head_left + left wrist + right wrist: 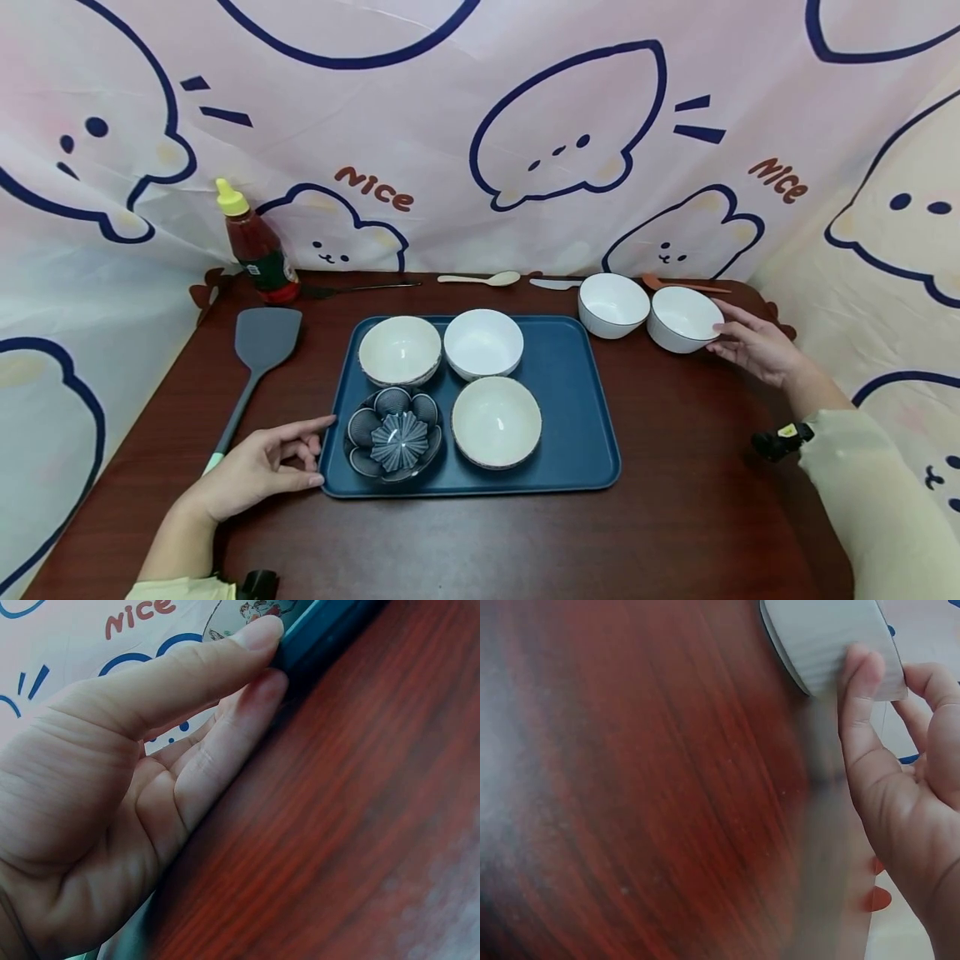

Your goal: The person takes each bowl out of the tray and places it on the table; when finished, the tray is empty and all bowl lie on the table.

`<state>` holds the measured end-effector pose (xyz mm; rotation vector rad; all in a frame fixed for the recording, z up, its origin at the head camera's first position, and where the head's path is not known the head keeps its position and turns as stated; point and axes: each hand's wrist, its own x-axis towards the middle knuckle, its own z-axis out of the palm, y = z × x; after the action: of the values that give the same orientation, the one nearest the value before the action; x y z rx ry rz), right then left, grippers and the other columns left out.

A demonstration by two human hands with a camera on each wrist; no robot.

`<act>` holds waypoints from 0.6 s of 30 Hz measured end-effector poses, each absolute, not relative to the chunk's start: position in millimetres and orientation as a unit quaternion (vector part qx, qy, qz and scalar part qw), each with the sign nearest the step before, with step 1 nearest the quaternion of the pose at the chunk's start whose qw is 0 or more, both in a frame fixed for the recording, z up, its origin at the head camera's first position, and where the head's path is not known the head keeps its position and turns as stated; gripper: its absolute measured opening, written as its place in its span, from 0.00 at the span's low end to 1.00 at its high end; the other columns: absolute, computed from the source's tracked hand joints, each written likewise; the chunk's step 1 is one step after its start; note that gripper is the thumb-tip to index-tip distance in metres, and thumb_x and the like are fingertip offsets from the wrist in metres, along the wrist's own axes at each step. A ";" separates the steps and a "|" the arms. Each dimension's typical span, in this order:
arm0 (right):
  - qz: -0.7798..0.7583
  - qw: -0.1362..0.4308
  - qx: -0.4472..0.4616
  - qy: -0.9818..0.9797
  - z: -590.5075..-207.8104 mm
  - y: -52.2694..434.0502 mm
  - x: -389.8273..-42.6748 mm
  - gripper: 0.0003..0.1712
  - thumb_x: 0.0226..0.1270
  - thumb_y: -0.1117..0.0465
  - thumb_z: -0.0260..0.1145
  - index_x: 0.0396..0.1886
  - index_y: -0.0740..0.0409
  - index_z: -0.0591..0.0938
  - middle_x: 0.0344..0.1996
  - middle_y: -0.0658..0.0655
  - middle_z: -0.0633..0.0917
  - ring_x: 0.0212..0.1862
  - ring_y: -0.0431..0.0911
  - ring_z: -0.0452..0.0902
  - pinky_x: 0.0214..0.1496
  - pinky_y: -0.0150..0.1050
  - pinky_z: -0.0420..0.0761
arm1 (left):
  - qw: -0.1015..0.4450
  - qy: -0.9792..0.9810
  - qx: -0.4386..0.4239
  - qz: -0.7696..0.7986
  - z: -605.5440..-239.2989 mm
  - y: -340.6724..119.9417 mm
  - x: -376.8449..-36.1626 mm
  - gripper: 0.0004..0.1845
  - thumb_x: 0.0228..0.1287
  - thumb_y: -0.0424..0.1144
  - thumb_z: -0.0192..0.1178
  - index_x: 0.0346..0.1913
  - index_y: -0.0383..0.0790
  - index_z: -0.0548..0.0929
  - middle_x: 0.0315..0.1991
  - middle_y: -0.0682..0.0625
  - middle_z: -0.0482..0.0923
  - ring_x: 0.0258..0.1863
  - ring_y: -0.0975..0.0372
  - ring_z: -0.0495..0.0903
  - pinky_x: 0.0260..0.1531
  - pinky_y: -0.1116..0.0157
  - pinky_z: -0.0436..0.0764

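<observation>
My left hand (pixel 255 467) lies at the left edge of a blue tray (pixel 577 417), thumb and forefinger touching its rim (pixel 322 637). On the tray stand a flower-shaped dark bowl (pixel 397 442), two cream bowls (pixel 497 422) (pixel 400 350) and a white bowl (pixel 483 343). At the back right, my right hand (pixel 757 346) grips a white bowl with a dark rim (pixel 684 319) by its right side. In the right wrist view the thumb presses the bowl's wall (pixel 829 645), with fingers on the far side. A matching bowl (pixel 613 305) stands just left of it.
A grey spatula (pixel 267 337) lies left of the tray, below a red sauce bottle (pixel 258 250). Along the back edge lie a dark fork (pixel 360 288), a pale spoon (pixel 487 278), a knife (pixel 555 284) and an orange utensil (pixel 693 287). A patterned cloth (pixel 450 150) hangs behind.
</observation>
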<state>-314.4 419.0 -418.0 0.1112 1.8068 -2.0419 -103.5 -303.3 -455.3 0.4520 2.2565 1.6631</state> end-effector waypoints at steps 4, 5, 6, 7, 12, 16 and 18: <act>-0.746 0.198 0.052 0.634 -420.2 418.7 -310.4 0.38 0.78 0.64 0.55 0.80 0.38 0.54 0.42 0.49 0.83 0.38 0.43 0.86 0.43 0.32 0.85 | 0.152 0.784 0.156 0.581 -456.0 -303.8 -103.8 0.38 0.59 0.30 0.70 0.70 0.26 0.66 0.41 0.43 0.76 0.37 0.65 0.81 0.37 0.68 0.85; -0.749 0.195 0.054 0.630 -420.6 418.8 -308.5 0.38 0.78 0.64 0.55 0.80 0.38 0.54 0.43 0.48 0.83 0.38 0.43 0.86 0.43 0.32 0.85 | 0.153 0.783 0.157 0.582 -456.0 -304.0 -104.0 0.38 0.59 0.30 0.70 0.70 0.26 0.66 0.41 0.43 0.76 0.37 0.65 0.81 0.37 0.68 0.85; -0.753 0.190 0.054 0.627 -420.9 418.8 -306.5 0.38 0.78 0.63 0.55 0.81 0.38 0.53 0.43 0.46 0.83 0.39 0.43 0.86 0.44 0.32 0.85 | 0.154 0.782 0.157 0.583 -456.0 -304.3 -104.1 0.38 0.59 0.30 0.70 0.70 0.26 0.65 0.41 0.43 0.76 0.37 0.65 0.81 0.37 0.68 0.85; -0.758 0.186 0.054 0.622 -420.9 418.6 -304.3 0.38 0.79 0.62 0.55 0.81 0.39 0.52 0.44 0.46 0.82 0.40 0.43 0.86 0.44 0.32 0.84 | 0.155 0.781 0.156 0.585 -455.8 -304.5 -104.1 0.38 0.59 0.29 0.70 0.70 0.26 0.65 0.41 0.43 0.76 0.37 0.65 0.80 0.37 0.68 0.85; -0.782 0.150 0.065 0.601 -420.5 418.4 -294.2 0.38 0.78 0.61 0.56 0.81 0.41 0.54 0.45 0.42 0.82 0.41 0.43 0.86 0.44 0.32 0.84 | 0.160 0.785 0.148 0.580 -456.0 -305.0 -104.0 0.39 0.59 0.31 0.71 0.71 0.27 0.65 0.41 0.43 0.75 0.38 0.64 0.80 0.37 0.68 0.85; -0.798 0.127 0.079 0.584 -417.8 418.6 -287.8 0.35 0.76 0.63 0.59 0.78 0.39 0.61 0.45 0.43 0.84 0.40 0.44 0.87 0.43 0.32 0.85 | 0.161 0.790 0.137 0.575 -457.2 -304.8 -104.1 0.39 0.58 0.32 0.72 0.70 0.28 0.66 0.41 0.43 0.75 0.38 0.65 0.80 0.38 0.67 0.85; -0.798 0.126 0.077 0.584 -415.3 418.6 -284.3 0.33 0.76 0.63 0.58 0.76 0.38 0.65 0.46 0.43 0.85 0.40 0.44 0.87 0.43 0.32 0.85 | 0.161 0.791 0.136 0.574 -457.8 -305.0 -104.0 0.39 0.58 0.32 0.72 0.71 0.29 0.66 0.41 0.43 0.75 0.38 0.64 0.80 0.38 0.67 0.85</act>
<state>-284.3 418.6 -415.3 0.2228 1.7011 -2.3235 -104.0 -305.0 -457.8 0.3876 2.2597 1.6391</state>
